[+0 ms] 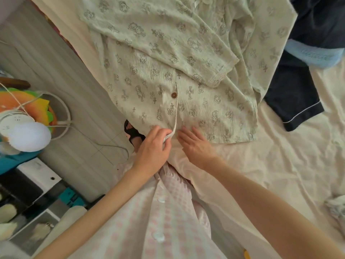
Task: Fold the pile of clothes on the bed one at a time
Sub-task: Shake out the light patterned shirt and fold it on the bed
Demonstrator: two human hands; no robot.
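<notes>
A pale green printed pyjama shirt [186, 71] lies spread on the cream bed sheet [270, 165], button front up, one sleeve folded across its chest. My left hand [153, 146] pinches the lace-trimmed front edge at the shirt's bottom hem. Just to its right, my right hand [194, 144] lies flat with straight fingers on the hem. A dark navy garment with white piping [293, 98] sits to the right of the shirt, partly under it.
A light blue knitted piece [313, 53] lies on the navy pile at the upper right. The bed's left edge drops to a grey floor [56, 71] with a round lamp [28, 135], cables and boxes. A small crumpled cloth [336, 204] sits at the right edge.
</notes>
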